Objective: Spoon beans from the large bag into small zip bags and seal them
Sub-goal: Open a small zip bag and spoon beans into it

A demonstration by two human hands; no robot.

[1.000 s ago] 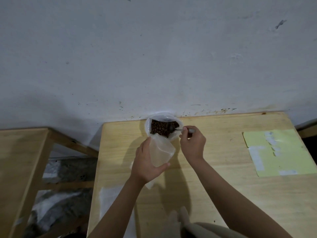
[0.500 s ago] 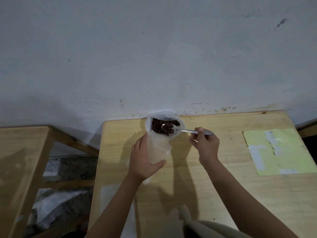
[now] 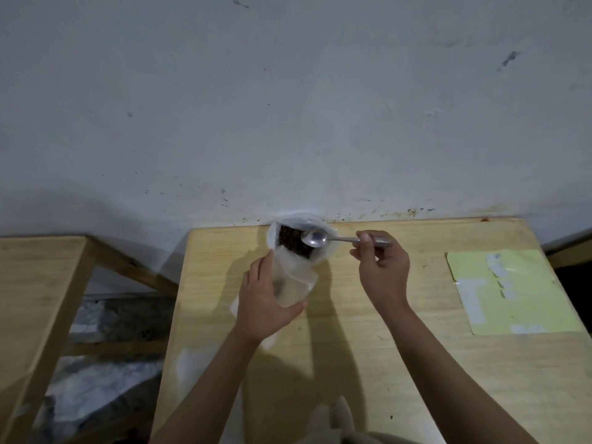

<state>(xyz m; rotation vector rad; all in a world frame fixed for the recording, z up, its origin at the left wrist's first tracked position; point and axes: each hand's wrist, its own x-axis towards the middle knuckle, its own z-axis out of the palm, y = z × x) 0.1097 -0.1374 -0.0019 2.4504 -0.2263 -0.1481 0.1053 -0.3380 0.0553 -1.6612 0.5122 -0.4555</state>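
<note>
The large clear bag (image 3: 326, 251) stands open at the table's far edge against the wall, with dark brown beans (image 3: 291, 240) inside. My left hand (image 3: 266, 302) grips a small translucent zip bag (image 3: 293, 280), held upright just in front of the large bag, its mouth facing up. My right hand (image 3: 381, 267) pinches the handle of a metal spoon (image 3: 315, 238). The spoon's bowl hovers over the large bag's opening and looks empty. A few dark beans show faintly through the small bag near my fingers.
A wooden table (image 3: 352, 363) carries everything. A yellow-green sheet (image 3: 506, 290) with white patches lies at its right. A clear plastic piece (image 3: 192, 370) lies near the table's left front edge. A wooden frame (image 3: 38, 283) stands to the left. The wall rises right behind the table.
The spoon, loaded with beans half a second ago, is now empty over the large bag. My right hand has stayed right of that bag. My left hand still holds the small bag.
</note>
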